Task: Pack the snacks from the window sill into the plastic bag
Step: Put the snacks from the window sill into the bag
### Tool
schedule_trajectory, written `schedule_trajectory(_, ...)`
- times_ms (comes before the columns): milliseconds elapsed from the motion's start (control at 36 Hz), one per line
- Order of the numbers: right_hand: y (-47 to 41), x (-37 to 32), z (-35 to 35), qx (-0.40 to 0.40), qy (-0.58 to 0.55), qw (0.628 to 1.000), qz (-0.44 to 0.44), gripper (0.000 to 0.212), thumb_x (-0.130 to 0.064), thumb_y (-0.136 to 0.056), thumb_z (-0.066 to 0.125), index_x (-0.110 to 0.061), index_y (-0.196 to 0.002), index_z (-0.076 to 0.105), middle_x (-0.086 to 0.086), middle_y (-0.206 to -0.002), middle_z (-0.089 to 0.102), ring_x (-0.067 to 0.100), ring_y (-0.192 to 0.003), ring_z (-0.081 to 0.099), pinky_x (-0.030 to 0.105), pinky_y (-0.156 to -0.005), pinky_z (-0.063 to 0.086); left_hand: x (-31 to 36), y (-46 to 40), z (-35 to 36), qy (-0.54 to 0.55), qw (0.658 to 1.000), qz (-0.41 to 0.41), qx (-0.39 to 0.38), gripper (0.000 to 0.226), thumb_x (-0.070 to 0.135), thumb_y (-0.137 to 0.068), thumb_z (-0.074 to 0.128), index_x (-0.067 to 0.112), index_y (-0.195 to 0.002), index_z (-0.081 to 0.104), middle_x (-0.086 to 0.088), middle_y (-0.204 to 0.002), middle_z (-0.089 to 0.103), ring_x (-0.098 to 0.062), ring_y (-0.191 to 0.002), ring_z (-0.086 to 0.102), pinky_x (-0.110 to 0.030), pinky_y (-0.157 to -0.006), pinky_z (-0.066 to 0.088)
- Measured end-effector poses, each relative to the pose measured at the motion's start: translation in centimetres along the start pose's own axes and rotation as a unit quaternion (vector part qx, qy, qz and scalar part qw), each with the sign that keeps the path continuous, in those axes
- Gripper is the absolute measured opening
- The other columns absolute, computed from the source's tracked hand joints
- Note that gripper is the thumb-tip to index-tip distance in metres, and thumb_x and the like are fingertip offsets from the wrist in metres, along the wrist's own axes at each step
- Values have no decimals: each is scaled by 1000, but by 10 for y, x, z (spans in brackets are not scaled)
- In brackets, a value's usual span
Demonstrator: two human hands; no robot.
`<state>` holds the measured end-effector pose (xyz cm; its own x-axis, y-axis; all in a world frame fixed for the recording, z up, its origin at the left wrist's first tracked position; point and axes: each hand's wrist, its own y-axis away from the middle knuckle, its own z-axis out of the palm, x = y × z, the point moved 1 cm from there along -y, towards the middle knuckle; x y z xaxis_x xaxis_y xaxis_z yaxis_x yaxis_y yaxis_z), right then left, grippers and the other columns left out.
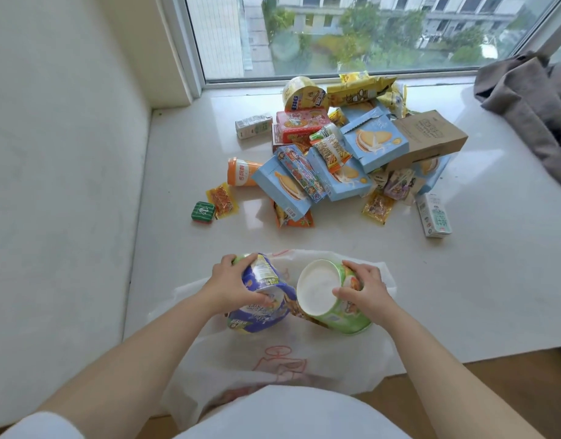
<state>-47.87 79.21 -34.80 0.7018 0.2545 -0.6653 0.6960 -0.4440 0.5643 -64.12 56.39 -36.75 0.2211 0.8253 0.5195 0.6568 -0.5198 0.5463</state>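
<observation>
1. Thin white plastic bag [345, 359] with red print, lying crumpled at the near edge of the sill [177, 172], mouth toward the window.
2. Left hand [233, 288] curled round a blue bowl [260, 299] on its side; right hand [363, 291] gripping a green bowl [333, 299], white bottom facing up (both over the bag, nearly touching).
3. Farther back, well apart: heaped snacks [345, 147] — pale blue biscuit boxes [375, 141], a red box [301, 125], a yellow cup [304, 93], a brown paper bag [431, 137].
4. Strays around the heap: orange cup [241, 172], small green pack [203, 211], milk cartons [434, 215] either side.
5. Grey cloth [532, 106] bunched at the right.
</observation>
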Motion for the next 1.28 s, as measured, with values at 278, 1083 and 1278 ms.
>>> schedule_trajectory(278,-12,-19,5,-21,277,961,11,80,-57,-67,66,-41,-138,34,-4,-140,24,26,-128,25,42,-103,34,18,-13,5,5,984,-6,178,104,65,-64,71,29,-148,19,-7,-148,9,-28,-137,8,-41,-113,23)
schedule_trajectory(1083,-9,-17,24,69,365,927,-47,89,-67,-63,63,-40,-140,29,-2,-147,17,31,-128,24,43,-101,32,-17,22,27,-26,999,22,-5,112,83,-46,54,40,-144,22,4,-143,23,-17,-130,31,-33,-106,36)
schedule_trajectory(1278,-15,-20,36,24,475,872,-111,85,-76,-73,49,-37,-145,26,4,-155,16,36,-142,4,57,-112,1,6,4,24,-35,999,11,0,84,67,-69,65,46,-142,28,2,-154,8,-22,-141,14,-39,-113,26)
